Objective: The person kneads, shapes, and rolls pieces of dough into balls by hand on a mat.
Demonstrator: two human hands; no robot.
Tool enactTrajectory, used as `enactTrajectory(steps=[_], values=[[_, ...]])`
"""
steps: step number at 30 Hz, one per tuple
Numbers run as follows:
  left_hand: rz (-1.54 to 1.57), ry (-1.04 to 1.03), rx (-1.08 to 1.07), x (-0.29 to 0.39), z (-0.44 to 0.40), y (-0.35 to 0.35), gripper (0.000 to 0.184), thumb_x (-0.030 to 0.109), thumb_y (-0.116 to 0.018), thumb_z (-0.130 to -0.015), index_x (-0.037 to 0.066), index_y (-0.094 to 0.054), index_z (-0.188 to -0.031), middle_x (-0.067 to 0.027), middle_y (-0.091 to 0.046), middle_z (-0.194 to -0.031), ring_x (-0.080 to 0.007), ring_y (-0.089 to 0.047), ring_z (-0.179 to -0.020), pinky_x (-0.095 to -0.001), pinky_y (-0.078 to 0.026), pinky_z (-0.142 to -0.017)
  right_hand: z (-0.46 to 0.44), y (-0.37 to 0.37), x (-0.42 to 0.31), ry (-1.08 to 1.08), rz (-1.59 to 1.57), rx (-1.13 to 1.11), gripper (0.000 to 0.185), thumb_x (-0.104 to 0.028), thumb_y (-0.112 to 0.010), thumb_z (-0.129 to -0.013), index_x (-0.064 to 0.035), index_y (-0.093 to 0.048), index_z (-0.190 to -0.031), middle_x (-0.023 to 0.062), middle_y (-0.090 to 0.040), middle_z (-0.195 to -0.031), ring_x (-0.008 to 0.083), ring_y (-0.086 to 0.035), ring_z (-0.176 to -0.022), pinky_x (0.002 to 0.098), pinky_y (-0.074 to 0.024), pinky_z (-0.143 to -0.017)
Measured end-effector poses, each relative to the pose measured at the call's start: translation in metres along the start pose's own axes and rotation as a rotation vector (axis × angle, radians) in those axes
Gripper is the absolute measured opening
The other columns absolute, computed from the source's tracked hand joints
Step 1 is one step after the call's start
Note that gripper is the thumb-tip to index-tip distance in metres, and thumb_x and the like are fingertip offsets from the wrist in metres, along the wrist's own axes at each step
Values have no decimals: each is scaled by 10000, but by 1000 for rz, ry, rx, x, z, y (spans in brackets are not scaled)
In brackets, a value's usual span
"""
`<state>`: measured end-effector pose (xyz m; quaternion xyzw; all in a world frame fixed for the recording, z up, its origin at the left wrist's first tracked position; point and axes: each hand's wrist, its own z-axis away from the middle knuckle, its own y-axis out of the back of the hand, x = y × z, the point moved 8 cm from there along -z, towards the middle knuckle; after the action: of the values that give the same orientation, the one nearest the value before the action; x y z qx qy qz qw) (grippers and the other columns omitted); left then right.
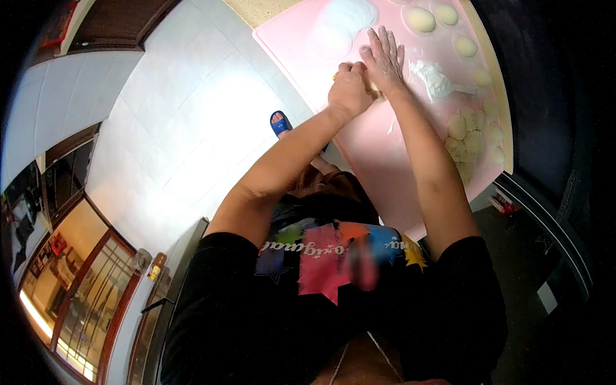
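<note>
My left hand (350, 90) is closed, its fingers curled down over the pink mat (378, 167). A yellow ring shows on one finger. Right beside it, my right hand (385, 61) lies with its fingers stretched out, pointing away from me. A small pale piece (374, 93) shows between the two hands; they mostly cover it, and I cannot tell its kind. Beyond my hands are overlapping thin white dough rounds (346, 18). To the right of my right hand lies a patch of white flour (435, 79).
Several dough balls (421, 20) line the mat's far right side. Flattened dough pieces (467, 138) are grouped near its right edge. The table edge (497, 70) runs along the right. Below left, a foot in a blue slipper (280, 123) stands on the tiled floor (192, 96).
</note>
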<state>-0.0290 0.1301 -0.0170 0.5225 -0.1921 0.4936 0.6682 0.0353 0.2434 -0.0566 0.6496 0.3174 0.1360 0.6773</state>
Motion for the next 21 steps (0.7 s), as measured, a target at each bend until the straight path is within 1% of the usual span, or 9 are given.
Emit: enactTrajectory(steps=[1,3,4,7,8,10,13,19,21], values=[[0,0,0,-2,4,-5,658,119,-765,-755,-14,-481,-1334,-250,-487,-1329,-400,-513,-1246,-444,-505,-1009,2,12,-7,0,0,0,675,-516,-388,-1008,-55,-396,-1501,169,-337,-1590,336,-279,-1484,548,-182,-1202],[-47,-42,130,0,23,-6,643,112,-764,-750,-22,-486,-1315,-257,-494,-1315,-416,-522,-1212,-447,-505,-993,21,36,-14,-353,-1200,-121,658,-473,-256,-1065,-6,-370,-1515,180,-351,-1587,290,-275,-1495,425,-164,-1227],[2,-99,154,-1,35,-7,613,100,-744,-757,-24,-490,-1301,-267,-505,-1286,-434,-517,-1180,-471,-483,-998,38,32,-20,-358,-1200,-120,658,-473,-256,-1065,-6,-370,-1515,180,-351,-1587,290,-275,-1495,425,-164,-1227],[-56,-326,293,-12,64,-26,572,82,-718,-767,-25,-494,-1283,-274,-510,-1261,-440,-505,-1168,-495,-456,-1015,95,11,-10,-451,-334,110,582,-398,-320,-1058,-38,-401,-1508,155,-377,-1575,296,-279,-1491,486,-148,-1224],[-62,-342,310,-12,71,-25,546,67,-745,-742,-50,-498,-1214,-255,-536,-1189,-437,-493,-1161,-491,-479,-946,101,8,-10,-449,-338,106,582,-398,-320,-1058,-38,-401,-1508,155,-377,-1575,296,-279,-1491,486,-148,-1224],[-7,-318,242,-18,66,-19,555,69,-751,-744,-41,-495,-1224,-252,-531,-1207,-431,-494,-1163,-487,-482,-955,99,18,-19,-247,-181,200,555,-377,-443,-995,-93,-457,-1472,149,-383,-1569,332,-288,-1481,569,-135,-1209],[121,-174,63,-27,42,-14,619,97,-772,-749,-1,-476,-1283,-239,-510,-1275,-423,-491,-1193,-486,-483,-997,67,19,-13,-90,-97,184,551,-365,-486,-970,-101,-474,-1453,145,-394,-1558,337,-283,-1481,585,-129,-1203],[37,-15,21,-3,0,2,719,187,-819,-730,49,-480,-1349,-229,-500,-1320,-413,-515,-1231,-485,-494,-1012,10,5,9,35,-96,95,565,-386,-429,-1012,-114,-396,-1506,139,-316,-1603,305,-237,-1504,562,-123,-1209],[-6,-4,-5,1,0,-6,726,199,-816,-725,31,-484,-1348,-233,-511,-1310,-417,-530,-1210,-478,-499,-1002,5,-9,9,127,36,-17,562,-407,-391,-1027,-124,-409,-1512,134,-290,-1622,268,-224,-1513,488,-131,-1226]])
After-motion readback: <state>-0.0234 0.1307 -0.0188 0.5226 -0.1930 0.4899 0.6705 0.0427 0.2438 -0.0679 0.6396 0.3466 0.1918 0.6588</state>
